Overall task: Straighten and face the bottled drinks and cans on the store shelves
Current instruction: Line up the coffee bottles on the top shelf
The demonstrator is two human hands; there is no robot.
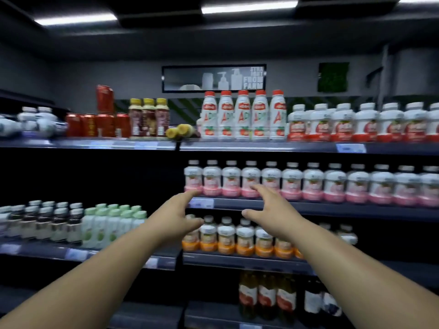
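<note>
Reaching forward with left hand [177,214] and right hand [267,210], both spread open and empty, toward upright pink bottles [250,180] just above, right hand seemingly nearer.

Both bare forearms reach up and forward from the lower corners, converging toward the row of white plastic bottles with pink bases [313,181]. The left hand [177,214] hangs just below that row's left end, fingers straight, thumb spread wide. The right hand [268,208] hovers before the row's left part, fingers loosely spread. Neither hand holds anything.
</note>
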